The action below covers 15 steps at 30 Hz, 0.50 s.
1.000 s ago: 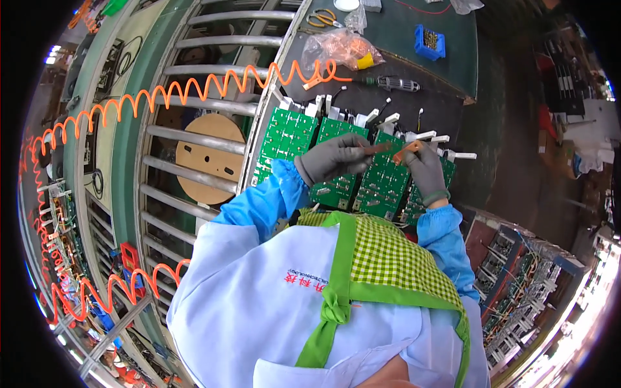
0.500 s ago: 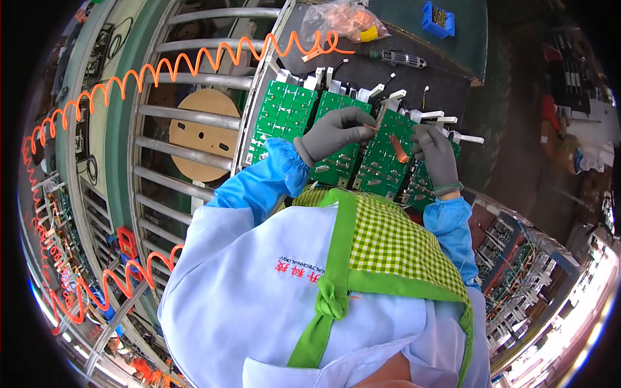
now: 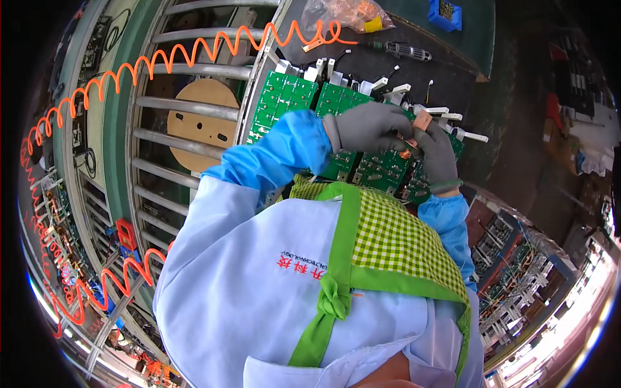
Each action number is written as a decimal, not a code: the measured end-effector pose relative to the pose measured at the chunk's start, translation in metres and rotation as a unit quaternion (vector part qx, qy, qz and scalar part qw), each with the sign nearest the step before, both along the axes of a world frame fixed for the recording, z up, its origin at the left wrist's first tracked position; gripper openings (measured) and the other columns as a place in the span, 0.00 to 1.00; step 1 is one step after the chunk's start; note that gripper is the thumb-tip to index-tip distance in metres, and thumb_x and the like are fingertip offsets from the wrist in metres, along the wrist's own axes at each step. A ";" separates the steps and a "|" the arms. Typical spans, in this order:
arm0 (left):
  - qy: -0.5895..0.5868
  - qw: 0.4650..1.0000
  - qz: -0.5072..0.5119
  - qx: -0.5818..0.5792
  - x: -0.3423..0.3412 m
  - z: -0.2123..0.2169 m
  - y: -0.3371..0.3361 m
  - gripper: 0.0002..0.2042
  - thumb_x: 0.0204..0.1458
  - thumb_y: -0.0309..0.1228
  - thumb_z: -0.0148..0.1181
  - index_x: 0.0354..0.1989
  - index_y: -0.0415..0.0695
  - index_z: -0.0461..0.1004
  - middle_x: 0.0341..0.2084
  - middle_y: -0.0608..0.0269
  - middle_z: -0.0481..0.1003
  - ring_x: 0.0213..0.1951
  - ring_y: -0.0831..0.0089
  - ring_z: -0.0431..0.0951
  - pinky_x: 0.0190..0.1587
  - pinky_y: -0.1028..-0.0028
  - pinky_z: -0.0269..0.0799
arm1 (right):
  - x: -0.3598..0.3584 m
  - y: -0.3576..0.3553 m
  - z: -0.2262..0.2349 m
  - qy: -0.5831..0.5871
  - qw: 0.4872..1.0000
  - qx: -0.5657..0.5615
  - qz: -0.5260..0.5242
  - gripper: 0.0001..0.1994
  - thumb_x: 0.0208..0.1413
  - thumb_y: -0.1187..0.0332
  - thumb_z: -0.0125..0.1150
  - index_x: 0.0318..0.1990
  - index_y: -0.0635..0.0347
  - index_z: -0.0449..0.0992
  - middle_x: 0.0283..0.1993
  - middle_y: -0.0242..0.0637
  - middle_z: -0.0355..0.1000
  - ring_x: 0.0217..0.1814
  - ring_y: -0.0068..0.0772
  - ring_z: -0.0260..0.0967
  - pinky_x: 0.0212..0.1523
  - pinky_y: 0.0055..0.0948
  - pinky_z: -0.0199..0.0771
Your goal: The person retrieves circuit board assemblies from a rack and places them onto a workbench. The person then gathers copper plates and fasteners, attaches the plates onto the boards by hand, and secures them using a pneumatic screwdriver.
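Both my hands wear grey gloves and meet over the green circuit boards. My left hand (image 3: 375, 128) reaches across from the left, its fingers curled in and pinched at a small flat copper plate (image 3: 422, 120). Against the other side of this plate my right hand (image 3: 438, 154) is closed, thumb and fingers bent. The fingertips partly hide the plate. Just under them shows a second copper-coloured piece (image 3: 405, 154), over the circuit board (image 3: 377, 173) below my hands. Another circuit board (image 3: 282, 100) lies at the left of the row, with white parts along its far edge.
An orange coiled hose (image 3: 213, 52) runs from the left to a grey pneumatic screwdriver (image 3: 409, 52) behind the boards. Beyond lie a clear bag of copper pieces (image 3: 352, 16) and a blue bin (image 3: 445, 14). A round brown disc (image 3: 202, 123) sits by the metal rollers (image 3: 187, 103).
My left hand has moved right, bringing its copper piece to my right hand, and now both meet. The copper piece lying on the board is now mostly covered by my fingers.
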<state>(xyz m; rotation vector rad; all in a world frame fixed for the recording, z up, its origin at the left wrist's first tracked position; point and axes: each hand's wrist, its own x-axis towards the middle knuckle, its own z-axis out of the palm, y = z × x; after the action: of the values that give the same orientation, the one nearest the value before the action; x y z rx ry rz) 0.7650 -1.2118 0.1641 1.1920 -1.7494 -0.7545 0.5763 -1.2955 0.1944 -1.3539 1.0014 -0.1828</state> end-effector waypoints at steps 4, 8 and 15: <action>0.052 0.987 0.126 0.086 0.089 0.025 -0.040 0.14 0.49 0.40 0.62 0.40 0.45 0.75 0.31 0.57 0.76 0.34 0.65 0.78 0.35 0.69 0.72 | -0.018 -0.012 -0.018 0.041 0.990 -0.131 0.016 0.13 0.56 0.66 0.55 0.45 0.63 0.74 0.33 0.29 0.71 0.29 0.15 0.64 0.31 0.20 0.65; -0.338 0.915 0.199 0.096 0.208 -0.029 -0.076 0.11 0.51 0.35 0.55 0.36 0.41 0.77 0.31 0.52 0.77 0.35 0.56 0.78 0.37 0.64 0.72 | -0.029 -0.009 -0.026 0.061 0.991 -0.117 0.021 0.13 0.55 0.69 0.56 0.47 0.64 0.73 0.36 0.31 0.75 0.37 0.20 0.70 0.40 0.24 0.69; -0.438 0.850 0.034 0.291 0.194 -0.065 -0.161 0.12 0.48 0.34 0.57 0.37 0.41 0.76 0.30 0.50 0.77 0.35 0.55 0.78 0.38 0.62 0.72 | -0.021 -0.012 -0.031 0.038 0.992 -0.109 -0.045 0.14 0.55 0.68 0.57 0.47 0.64 0.73 0.39 0.33 0.75 0.40 0.21 0.70 0.42 0.26 0.69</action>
<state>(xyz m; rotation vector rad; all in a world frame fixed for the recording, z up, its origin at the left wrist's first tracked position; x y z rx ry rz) 0.9593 -1.3723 0.0987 2.2631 -2.2416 -0.7796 0.5549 -1.3072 0.1638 -1.5235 1.1326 -0.3167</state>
